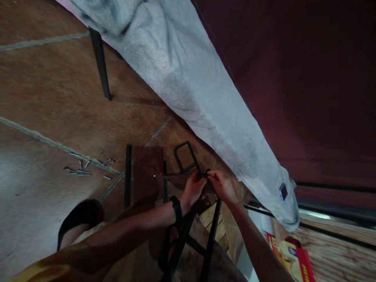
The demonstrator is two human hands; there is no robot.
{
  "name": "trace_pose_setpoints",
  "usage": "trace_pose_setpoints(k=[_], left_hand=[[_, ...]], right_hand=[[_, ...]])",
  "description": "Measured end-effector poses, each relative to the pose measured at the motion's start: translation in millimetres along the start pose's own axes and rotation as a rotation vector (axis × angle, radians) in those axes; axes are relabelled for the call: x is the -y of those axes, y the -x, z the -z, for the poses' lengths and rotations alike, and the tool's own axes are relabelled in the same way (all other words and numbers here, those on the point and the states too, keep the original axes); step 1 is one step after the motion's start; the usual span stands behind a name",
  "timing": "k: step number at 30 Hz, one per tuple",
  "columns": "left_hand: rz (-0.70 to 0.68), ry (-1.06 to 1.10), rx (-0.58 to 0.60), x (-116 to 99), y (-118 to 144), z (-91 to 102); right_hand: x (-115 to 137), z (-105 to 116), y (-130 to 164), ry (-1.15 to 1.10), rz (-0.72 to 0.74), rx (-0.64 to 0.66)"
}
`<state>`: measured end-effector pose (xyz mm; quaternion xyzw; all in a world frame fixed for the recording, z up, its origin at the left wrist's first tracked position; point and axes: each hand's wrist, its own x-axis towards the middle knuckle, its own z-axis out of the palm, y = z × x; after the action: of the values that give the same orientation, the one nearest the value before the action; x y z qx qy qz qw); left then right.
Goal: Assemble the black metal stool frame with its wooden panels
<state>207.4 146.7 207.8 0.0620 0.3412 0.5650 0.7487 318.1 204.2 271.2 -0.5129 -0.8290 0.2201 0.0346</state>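
Observation:
My left hand (192, 190), with a black band on its wrist, and my right hand (223, 186) meet at the top of a black metal frame (210, 231). Both pinch a small dark part where the frame joins a brown wooden board (147, 168). What sits between the fingers is too dark to make out. A black rectangular metal loop (185, 156) lies just beyond my hands. A black bar (127, 176) runs along the board's left edge.
Several loose screws (85, 166) lie on the brown tiled floor to the left. A grey towel (188, 78) hangs over dark red furniture at right. A black leg (101, 62) stands at the back. A red and yellow box (289, 256) lies at lower right.

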Motion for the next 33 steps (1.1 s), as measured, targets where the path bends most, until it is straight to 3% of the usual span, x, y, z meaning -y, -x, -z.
trace_pose_setpoints(k=[7, 11, 15, 19, 22, 27, 30, 33], left_hand=[[0.097, -0.060, -0.106, 8.8, 22.3, 6.6], [0.032, -0.127, -0.105, 17.4, 19.5, 12.8], [-0.020, -0.173, -0.037, 23.5, 15.0, 20.1], [-0.002, -0.162, -0.018, 25.4, 14.4, 19.6], [-0.009, -0.160, -0.027, 25.0, 13.2, 16.6], [-0.018, -0.186, -0.044, 25.7, 10.8, 15.9], [-0.026, -0.186, -0.048, 25.9, 11.4, 16.4], [-0.015, -0.180, -0.049, 24.2, 12.6, 16.0]], right_hand=[[-3.0, -12.8, 20.2, 0.336, 0.071, -0.011], [9.6, -14.3, 22.4, 0.462, 0.037, -0.069], [18.6, -8.7, 24.4, 0.393, -0.023, -0.045], [13.5, -7.5, 25.8, 0.255, 0.084, 0.049], [9.1, -9.8, 22.5, 0.341, 0.094, 0.064], [13.3, -10.9, 23.2, 0.557, -0.028, 0.039], [15.7, -8.1, 27.0, 0.480, -0.076, 0.018], [15.1, -6.7, 26.7, 0.403, 0.001, 0.073]])
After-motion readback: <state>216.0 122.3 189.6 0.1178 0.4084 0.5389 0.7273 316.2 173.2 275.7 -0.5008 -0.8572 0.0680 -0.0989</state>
